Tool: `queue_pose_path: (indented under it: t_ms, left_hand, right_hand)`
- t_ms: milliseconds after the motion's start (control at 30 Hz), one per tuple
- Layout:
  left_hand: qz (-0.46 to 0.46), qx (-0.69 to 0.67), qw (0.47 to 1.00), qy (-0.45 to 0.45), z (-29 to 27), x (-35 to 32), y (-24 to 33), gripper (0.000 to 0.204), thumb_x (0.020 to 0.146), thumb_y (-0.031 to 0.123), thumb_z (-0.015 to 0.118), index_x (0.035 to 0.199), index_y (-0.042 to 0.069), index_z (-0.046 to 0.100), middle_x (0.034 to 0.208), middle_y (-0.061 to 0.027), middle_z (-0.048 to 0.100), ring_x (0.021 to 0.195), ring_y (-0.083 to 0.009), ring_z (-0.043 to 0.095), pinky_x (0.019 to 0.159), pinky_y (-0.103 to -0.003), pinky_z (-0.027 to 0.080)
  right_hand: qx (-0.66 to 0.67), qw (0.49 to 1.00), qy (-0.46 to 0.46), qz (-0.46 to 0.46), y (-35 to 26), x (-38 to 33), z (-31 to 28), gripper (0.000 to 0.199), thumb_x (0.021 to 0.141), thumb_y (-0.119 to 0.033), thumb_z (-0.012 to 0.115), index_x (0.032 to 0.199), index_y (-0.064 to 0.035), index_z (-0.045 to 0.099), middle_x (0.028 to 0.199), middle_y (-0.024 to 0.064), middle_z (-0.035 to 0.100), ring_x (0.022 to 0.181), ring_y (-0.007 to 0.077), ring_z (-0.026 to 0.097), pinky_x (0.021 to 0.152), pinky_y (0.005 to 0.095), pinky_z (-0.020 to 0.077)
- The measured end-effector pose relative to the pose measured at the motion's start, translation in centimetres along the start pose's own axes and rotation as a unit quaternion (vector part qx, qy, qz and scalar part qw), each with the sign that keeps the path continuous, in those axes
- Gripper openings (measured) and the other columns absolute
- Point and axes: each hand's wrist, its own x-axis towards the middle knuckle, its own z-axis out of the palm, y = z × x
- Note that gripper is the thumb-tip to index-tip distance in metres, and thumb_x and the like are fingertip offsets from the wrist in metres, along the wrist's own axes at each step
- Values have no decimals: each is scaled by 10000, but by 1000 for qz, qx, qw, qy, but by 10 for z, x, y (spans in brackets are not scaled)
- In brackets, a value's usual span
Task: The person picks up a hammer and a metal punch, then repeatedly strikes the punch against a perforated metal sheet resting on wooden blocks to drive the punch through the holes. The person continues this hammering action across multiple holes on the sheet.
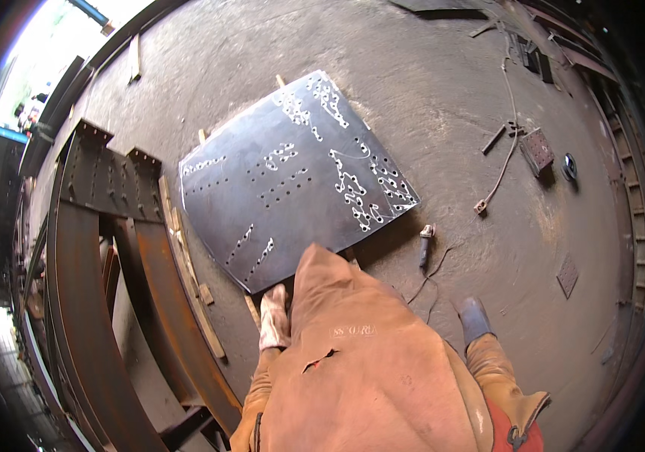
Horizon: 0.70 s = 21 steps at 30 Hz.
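Observation:
A large dark steel plate (247, 196) lies ahead of me on wooden strips, with rows of drilled holes and white chalk-like marks around many of them. My left hand (273, 318), in a pale work glove, is at the plate's near corner, beside my brown leather apron (382, 361). Whether it touches the plate is unclear, and its fingers do not show distinctly. My right hand (475, 318), in a blue-grey glove, hangs over the floor at the right, apart from the plate. Its fingers cannot be made out. Nearest to it, a corded angle grinder (425, 247) lies on the floor.
Rusty steel beams (104, 286) with bolt holes stand along the left, with timber strips (190, 279) beside them. A perforated metal block (537, 153), a round dark disc (569, 167), a cable end (480, 206) and a diamond-shaped plate (567, 275) lie on the right floor.

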Motion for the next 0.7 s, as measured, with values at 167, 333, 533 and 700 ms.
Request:
queue_pose_path:
  t_ms: [167, 333, 533, 700]
  left_hand:
    - [176, 102, 979, -9, -26, 61, 62, 384, 926, 394, 586, 816, 35, 663, 768, -30, 663, 687, -142, 594, 595, -355, 475]
    - [-86, -361, 902, -218, -2, 43, 211, 280, 966, 325, 648, 1117, 91, 618, 1044, -90, 694, 750, -244, 650, 663, -366, 555]
    - [-99, -329, 850, -400, 34, 71, 364, 248, 995, 262, 578, 1115, 71, 681, 1061, -88, 695, 860, -209, 674, 717, -322, 538]
    - [361, 138, 816, -431, 29, 86, 477, 335, 997, 319, 612, 1257, 110, 649, 1053, -183, 673, 927, -295, 644, 851, -353, 499]
  right_hand:
    - [181, 954, 120, -207, -194, -33, -132, 608, 835, -556, 627, 1004, 25, 691, 913, 245, 690, 894, 364, 697, 756, 462, 532]
    - [431, 796, -2, -424, -334, -43, -158, 334, 922, -421, 673, 889, -91, 637, 738, 13, 577, 642, 168, 566, 548, 336, 444]
    - [585, 589, -298, -472, -504, -81, -205, 347, 976, -415, 605, 1025, -74, 646, 1041, 82, 683, 828, 198, 671, 669, 341, 535]
    - [458, 677, 56, -574, -570, -151, -280, 323, 1000, -346, 524, 993, -46, 645, 928, 91, 658, 806, 216, 644, 680, 364, 528]
